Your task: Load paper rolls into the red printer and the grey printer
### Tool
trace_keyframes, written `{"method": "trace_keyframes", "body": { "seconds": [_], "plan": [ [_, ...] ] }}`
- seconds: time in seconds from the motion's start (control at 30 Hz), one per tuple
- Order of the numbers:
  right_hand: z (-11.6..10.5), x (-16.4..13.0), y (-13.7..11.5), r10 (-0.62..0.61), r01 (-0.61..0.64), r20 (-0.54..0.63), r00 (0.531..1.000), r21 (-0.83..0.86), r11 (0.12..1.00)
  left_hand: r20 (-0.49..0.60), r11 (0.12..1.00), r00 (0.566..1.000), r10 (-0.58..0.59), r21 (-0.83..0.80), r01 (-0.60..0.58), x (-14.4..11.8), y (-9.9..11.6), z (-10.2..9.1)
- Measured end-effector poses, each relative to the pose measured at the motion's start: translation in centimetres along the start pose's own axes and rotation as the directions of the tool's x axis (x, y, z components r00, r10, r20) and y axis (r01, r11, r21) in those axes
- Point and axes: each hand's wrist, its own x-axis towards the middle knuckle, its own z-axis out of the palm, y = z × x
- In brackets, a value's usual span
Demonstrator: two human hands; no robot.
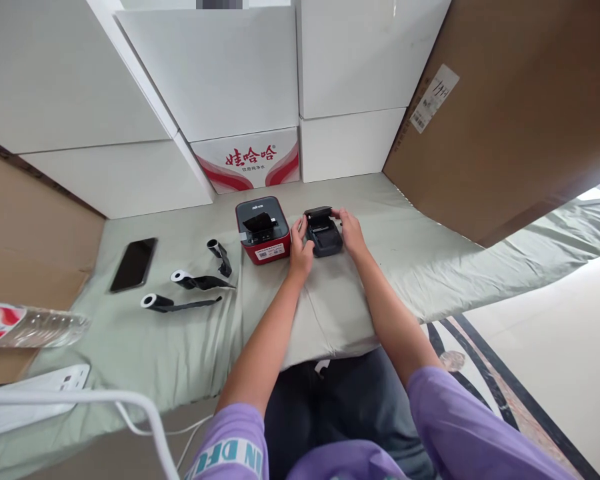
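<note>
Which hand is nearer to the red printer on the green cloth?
Left. The left hand sits just beside the red printer, gripping the near side of the small black device. The right hand holds the device's far side, with the device between it and the printer.

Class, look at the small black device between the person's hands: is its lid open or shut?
Open. The black device's lid is raised at the back, showing the inner compartment; both hands grip its sides.

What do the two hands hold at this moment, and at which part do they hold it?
Both hands hold the small black printer on the green cloth. The left hand grips its left side; the right hand grips its right side, near the open lid.
</note>
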Motion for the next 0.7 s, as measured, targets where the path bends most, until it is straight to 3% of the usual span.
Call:
{"method": "trace_keyframes", "body": {
  "seconds": [0.17, 0.43, 0.7],
  "plan": [
    [-0.3, -0.6, -0.9, 0.019, -0.033, 0.095, 0.995, 0.143, 0.989, -0.016, 0.998, 1.0, -0.023, 0.051, 0.024, -0.1, -0.1, -0.1],
    [0.3, -0.5, -0.7, 0.008, -0.028, 0.127, 0.992, 0.152, 0.988, 0.009, 0.998, 0.998, -0.061, -0.028, 0.062, -0.3, -0.2, -0.1],
    [0.8, -0.6, -0.3, -0.008, -0.019, 0.16, 0.987, 0.167, 0.986, -0.009, 0.997, 0.997, -0.075, 0.01, 0.076, -0.3, -0.2, 0.0]
  ]
}}
